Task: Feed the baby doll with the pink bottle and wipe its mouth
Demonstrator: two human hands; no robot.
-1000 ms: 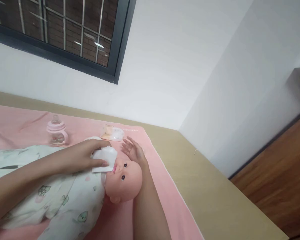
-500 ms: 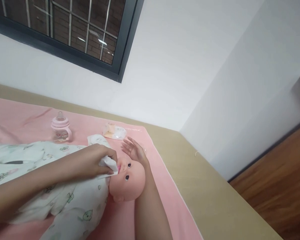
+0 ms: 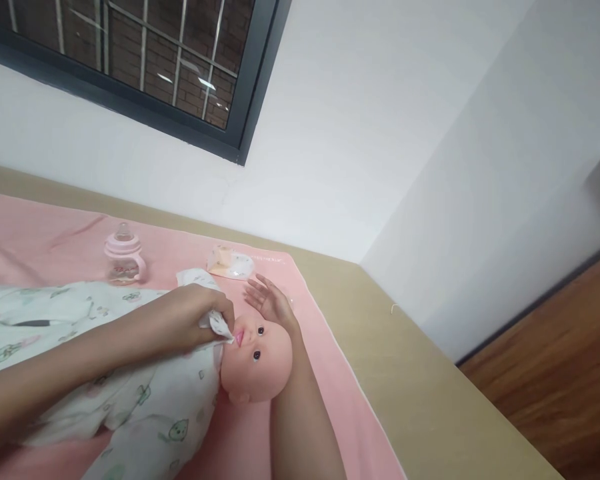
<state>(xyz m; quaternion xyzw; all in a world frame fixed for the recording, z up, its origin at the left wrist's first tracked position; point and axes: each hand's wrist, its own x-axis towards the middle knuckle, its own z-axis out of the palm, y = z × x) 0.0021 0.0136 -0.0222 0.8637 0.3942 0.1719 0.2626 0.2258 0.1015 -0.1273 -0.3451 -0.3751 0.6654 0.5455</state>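
Observation:
A bald baby doll lies on its back, its head [image 3: 260, 360] to the right and its body in a white printed outfit [image 3: 155, 400]. My left hand [image 3: 200, 317] reaches in from the left and pinches a small white cloth [image 3: 221, 325] with a faint print. The cloth's tip is at the doll's mouth and chin. My right hand [image 3: 270, 300] lies palm up beyond the head, its fingers loosely spread and holding nothing. The right forearm passes under the doll's head.
A pink baby bottle [image 3: 123, 255] with a handle stands behind the doll. Near my right fingers lies a small printed packet [image 3: 233, 263]. Everything rests on a pink mat [image 3: 65, 230] over a beige surface [image 3: 380, 373]. A white wall [image 3: 330, 133] and barred window rise behind.
The cloth has drawn back slightly from the doll's lips toward the chin, and more of its printed side shows. My right arm stays in place under the head.

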